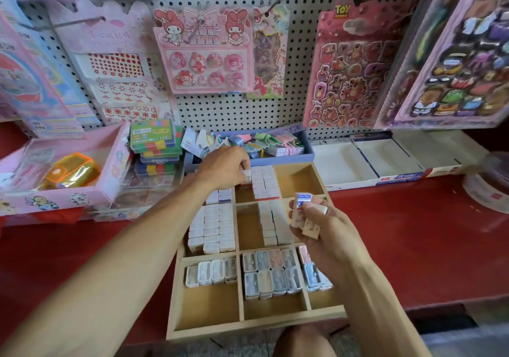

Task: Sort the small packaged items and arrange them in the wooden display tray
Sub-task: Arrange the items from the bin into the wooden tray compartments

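A wooden display tray (pixel 241 285) with several compartments lies on a red shelf. White packaged erasers fill its upper left compartment (pixel 212 227) and stand in rows in the middle ones (pixel 271 225). Clear-wrapped sharpeners (pixel 271 272) sit in the lower compartments. My left hand (pixel 224 168) reaches to the tray's far end and pinches a small white packet (pixel 247 176) beside a stack (pixel 264 181). My right hand (pixel 327 235) hovers above the tray's right side, holding several small packets (pixel 303 210), one with a blue label.
A blue box (pixel 278 157) of trinkets stands just behind the tray. A pink box (pixel 63 188) with an orange pouch sits at left, beside stacked colourful cases (pixel 157 144). White cartons (pixel 366 161) are at right. Sticker sheets hang on the pegboard (pixel 300 39).
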